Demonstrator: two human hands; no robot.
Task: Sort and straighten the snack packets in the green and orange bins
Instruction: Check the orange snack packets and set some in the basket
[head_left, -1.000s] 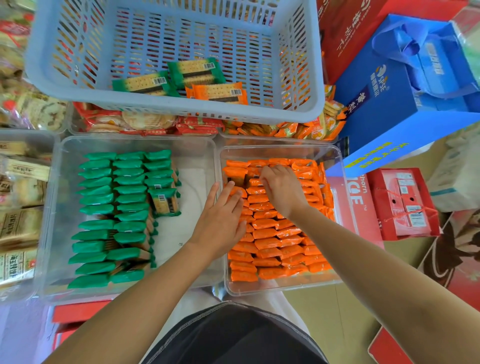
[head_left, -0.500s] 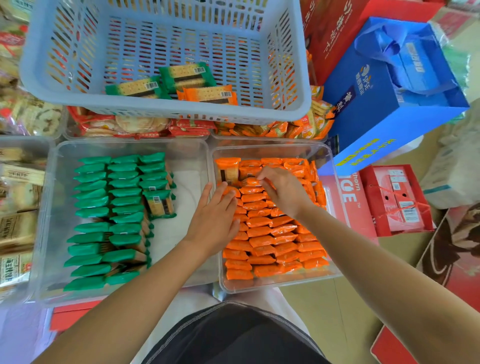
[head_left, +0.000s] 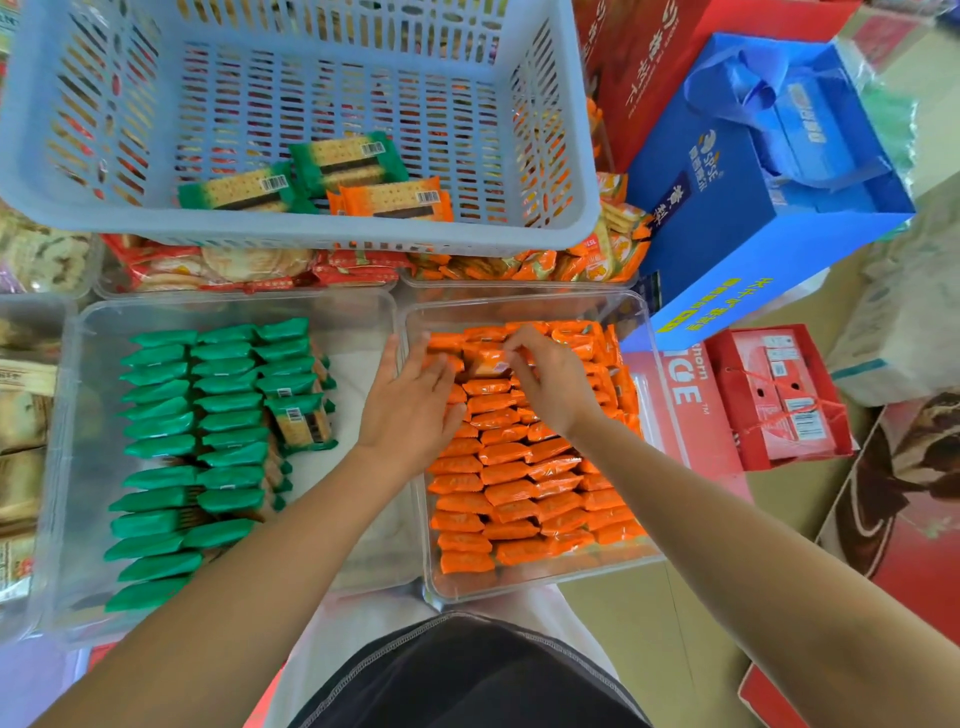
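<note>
Two clear bins stand side by side. The left bin (head_left: 72, 467) holds rows of green packets (head_left: 208, 415); the right bin (head_left: 649, 332) is packed with orange packets (head_left: 519, 493). My left hand (head_left: 410, 410) lies over the wall between the bins, its straight fingers touching the orange packets at the far left. My right hand (head_left: 550, 384) is over the far rows and pinches one orange packet (head_left: 485, 361) that lies flat on top. One green packet (head_left: 304, 421) lies face up beside the green rows.
A blue slatted basket (head_left: 311, 228) rests above the bins with two green packets and one orange packet (head_left: 395, 200) inside. Red and orange snack bags lie under it. A blue gift bag (head_left: 753, 208) and red boxes (head_left: 779, 395) stand at the right. More snack bins line the left edge.
Both hands have shifted toward the far end of the orange bin. My right hand now pinches a flat orange packet there; my left hand moved up beside it.
</note>
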